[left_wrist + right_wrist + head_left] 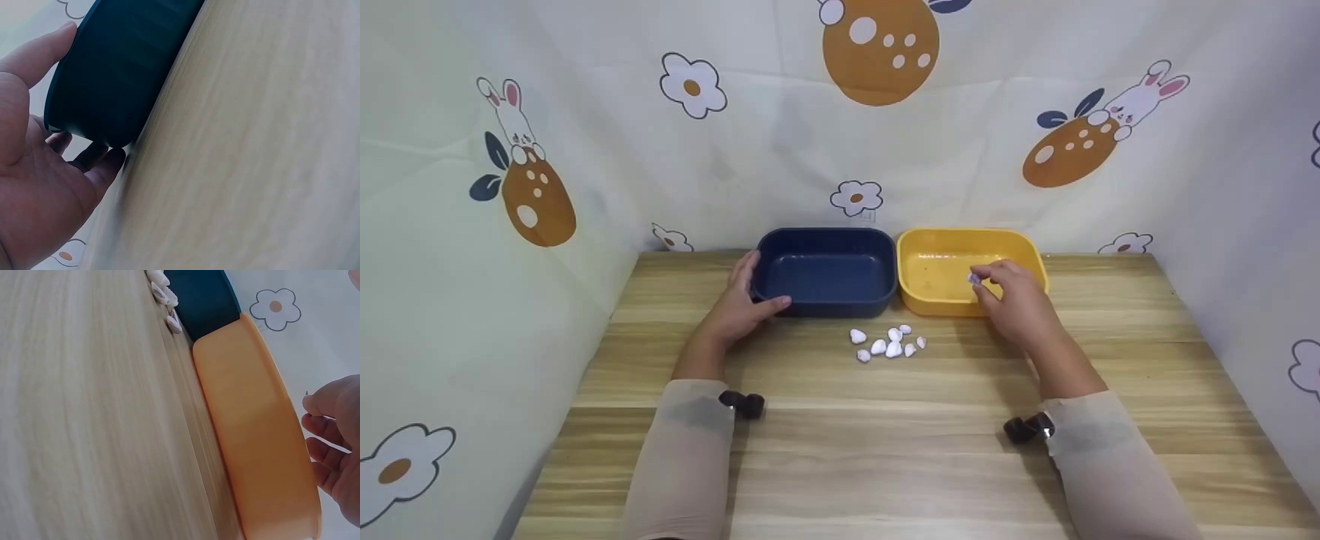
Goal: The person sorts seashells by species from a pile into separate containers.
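Observation:
Above the yellow bin (930, 307), my right hand (1020, 304) pinches a small whitish seashell (974, 278) between thumb and fingertips. In the right wrist view that hand (337, 433) is beside the bin's rim, and what it pinches is mostly hidden. My left hand (739, 307) holds the left end of the dark blue bin (840, 309), thumb at the front rim and fingers along the side. The left wrist view shows this hand's thumb and fingertips against the bin's wall (118, 73). Several white seashells (894, 349) lie loose on the table before the bins.
Both bins stand side by side at the back of the wood-grain table (885, 450), close to a printed cloth wall (780, 150). No shells show inside the blue bin. Cloth also rises at the left and right sides.

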The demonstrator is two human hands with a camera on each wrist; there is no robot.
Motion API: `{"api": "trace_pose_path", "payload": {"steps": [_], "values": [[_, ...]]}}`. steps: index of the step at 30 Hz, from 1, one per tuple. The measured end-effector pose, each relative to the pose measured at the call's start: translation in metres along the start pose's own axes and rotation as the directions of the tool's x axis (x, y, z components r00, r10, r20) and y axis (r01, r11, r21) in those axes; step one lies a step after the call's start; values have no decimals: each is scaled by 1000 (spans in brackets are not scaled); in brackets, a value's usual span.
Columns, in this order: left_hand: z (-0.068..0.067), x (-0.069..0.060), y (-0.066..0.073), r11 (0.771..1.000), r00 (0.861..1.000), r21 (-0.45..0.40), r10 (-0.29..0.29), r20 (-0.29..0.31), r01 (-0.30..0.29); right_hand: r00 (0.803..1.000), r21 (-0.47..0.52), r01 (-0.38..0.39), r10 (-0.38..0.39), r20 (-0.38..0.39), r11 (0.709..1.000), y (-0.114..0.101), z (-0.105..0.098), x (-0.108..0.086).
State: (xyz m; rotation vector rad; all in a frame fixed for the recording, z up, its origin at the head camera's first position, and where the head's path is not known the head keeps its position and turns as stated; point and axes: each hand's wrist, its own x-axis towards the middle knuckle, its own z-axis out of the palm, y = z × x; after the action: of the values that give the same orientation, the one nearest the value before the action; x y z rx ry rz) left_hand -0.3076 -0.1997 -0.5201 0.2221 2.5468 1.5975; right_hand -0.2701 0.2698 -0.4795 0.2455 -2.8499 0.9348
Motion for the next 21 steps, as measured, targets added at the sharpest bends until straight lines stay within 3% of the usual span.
{"api": "trace_pose_path", "payload": {"steps": [11,21], "values": [[-1,-1,1,1000,1000,19,-5,-1,5,1000,5,-10,10,18,1000,-15,1,-3],[-1,0,0,999,1000,35,-4,-5,4,995,111,98,-100,18,989,-28,10,-9]]}}
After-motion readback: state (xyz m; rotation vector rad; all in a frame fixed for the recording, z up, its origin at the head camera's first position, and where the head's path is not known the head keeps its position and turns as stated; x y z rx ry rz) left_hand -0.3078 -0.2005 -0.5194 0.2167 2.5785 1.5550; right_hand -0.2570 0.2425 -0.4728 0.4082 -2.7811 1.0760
